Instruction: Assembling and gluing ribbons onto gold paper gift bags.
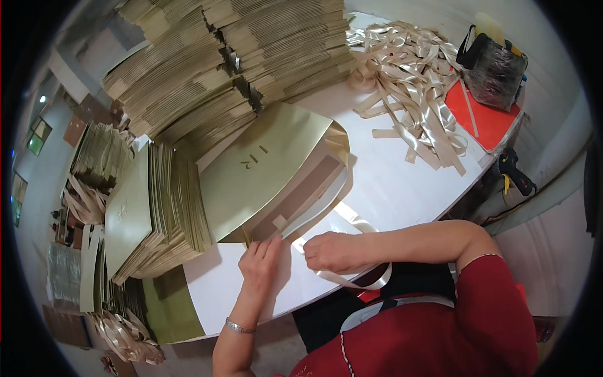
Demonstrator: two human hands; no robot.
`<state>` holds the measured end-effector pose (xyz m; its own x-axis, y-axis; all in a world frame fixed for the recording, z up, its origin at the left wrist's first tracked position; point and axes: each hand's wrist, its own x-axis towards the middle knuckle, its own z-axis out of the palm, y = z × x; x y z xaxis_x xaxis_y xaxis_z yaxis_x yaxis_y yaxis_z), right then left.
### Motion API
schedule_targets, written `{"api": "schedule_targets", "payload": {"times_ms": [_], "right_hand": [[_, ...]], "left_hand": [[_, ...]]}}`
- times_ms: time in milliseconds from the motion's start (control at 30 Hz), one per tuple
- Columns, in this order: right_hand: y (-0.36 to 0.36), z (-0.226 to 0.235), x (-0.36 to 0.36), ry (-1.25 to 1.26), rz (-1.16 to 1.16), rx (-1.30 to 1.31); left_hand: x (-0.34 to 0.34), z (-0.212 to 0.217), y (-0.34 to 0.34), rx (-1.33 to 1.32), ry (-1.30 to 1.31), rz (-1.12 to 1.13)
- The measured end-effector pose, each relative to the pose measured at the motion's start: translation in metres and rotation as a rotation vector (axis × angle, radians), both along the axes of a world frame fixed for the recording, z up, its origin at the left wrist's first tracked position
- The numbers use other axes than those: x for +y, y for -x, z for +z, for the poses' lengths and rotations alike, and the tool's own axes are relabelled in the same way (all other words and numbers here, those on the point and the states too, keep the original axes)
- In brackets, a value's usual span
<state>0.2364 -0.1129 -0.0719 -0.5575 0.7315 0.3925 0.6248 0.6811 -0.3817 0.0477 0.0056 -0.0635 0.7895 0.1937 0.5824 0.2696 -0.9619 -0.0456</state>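
A gold paper bag (267,169) lies on its side on the white table, its mouth spread toward me and its pinkish inside showing. At the near corner of that mouth, my left hand (260,259) is closed on the bag's edge. A cream satin ribbon (355,218) loops over the table edge. My right hand (333,251) is closed on it, just right of my left hand, with its fingertips partly hidden. Another pale strip (317,210) runs along the bag's opening to a small light patch near my left fingers.
Tall stacks of folded gold bags (188,81) stand behind. More finished-looking bags (179,201) are piled at left. Loose ribbons (408,81) heap at the far right, near a red sheet (483,116) and a plastic-wrapped box (496,72). A black glue gun (516,174) hangs beside the table's right edge.
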Motion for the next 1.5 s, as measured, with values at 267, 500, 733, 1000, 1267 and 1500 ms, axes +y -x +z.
{"api": "schedule_targets", "payload": {"times_ms": [267, 500, 733, 1000, 1267, 1500], "right_hand": [[-0.006, 0.000, -0.010, 0.158, -0.075, 0.033], [-0.083, 0.034, -0.050, 0.148, -0.737, 0.220], [-0.233, 0.025, -0.211, 0.012, -1.729, -0.515], [-0.295, 0.008, -0.362, 0.812, -2.050, 0.885], [-0.253, -0.069, -0.344, -0.002, -1.484, 1.554], [-0.121, 0.041, -0.234, 0.220, -0.999, 1.354]], "left_hand": [[-0.007, 0.001, -0.009, -0.058, 0.101, 0.019], [-0.041, 0.034, -0.034, 0.129, -0.052, 0.221], [-0.034, 0.042, -0.117, 0.173, 0.201, 0.399], [-0.034, -0.015, -0.141, -0.363, 0.933, 0.174], [-0.038, -0.017, -0.146, -0.350, 0.776, 0.095], [-0.033, -0.019, -0.149, -0.590, 1.531, 0.177]]}}
